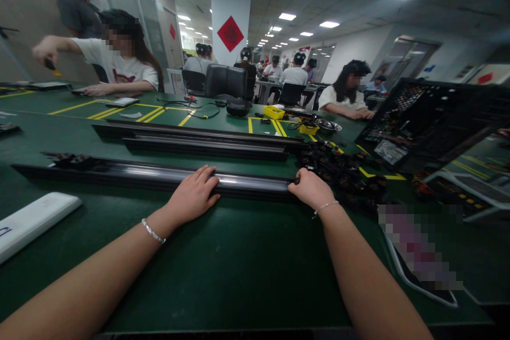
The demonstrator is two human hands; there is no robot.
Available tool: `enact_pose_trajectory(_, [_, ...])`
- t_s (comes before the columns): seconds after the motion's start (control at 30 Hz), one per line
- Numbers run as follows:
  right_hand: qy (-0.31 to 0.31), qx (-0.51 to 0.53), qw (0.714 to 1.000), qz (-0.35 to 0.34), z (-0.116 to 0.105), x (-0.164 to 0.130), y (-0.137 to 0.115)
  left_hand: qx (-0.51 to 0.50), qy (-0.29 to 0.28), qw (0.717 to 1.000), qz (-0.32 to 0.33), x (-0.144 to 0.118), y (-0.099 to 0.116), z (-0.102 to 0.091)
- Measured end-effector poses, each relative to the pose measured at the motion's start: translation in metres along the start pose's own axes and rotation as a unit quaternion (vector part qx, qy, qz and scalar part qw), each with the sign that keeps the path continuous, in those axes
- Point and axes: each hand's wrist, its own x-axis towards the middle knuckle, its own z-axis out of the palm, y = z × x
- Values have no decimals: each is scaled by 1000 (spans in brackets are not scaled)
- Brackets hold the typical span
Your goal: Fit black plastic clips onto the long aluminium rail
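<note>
A long black channel-shaped rail (253, 183) lies across the green table in front of me, with a shiny strip along its inside. My left hand (192, 195) grips its near wall around the middle, fingers over the inside and thumb on the outer face. At the rail's right end, my right hand (314, 189) is closed in a pinch on a small black piece (297, 181), partly hidden by the fingers. Several small dark parts (75, 160) sit in the rail's left end. To the right of my right hand is a heap of black parts (342, 175).
More black rails (207, 147) lie behind. A white power bank-like block (37, 220) is at left, a phone (418, 255) at right. An open black computer case (430, 122) stands at right. Co-workers sit across the table, near yellow trays (273, 112) and cables.
</note>
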Motion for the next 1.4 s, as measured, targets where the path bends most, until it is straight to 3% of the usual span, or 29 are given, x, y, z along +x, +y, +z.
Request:
enact_pose_trajectory(0.5, [-1,-13,1000,13,3,7,12,-1,0,1000,2,0,-1,1])
enact_pose_trajectory(1.4, [-15,-2,1000,27,0,8,12,-18,8,1000,1,0,-1,1])
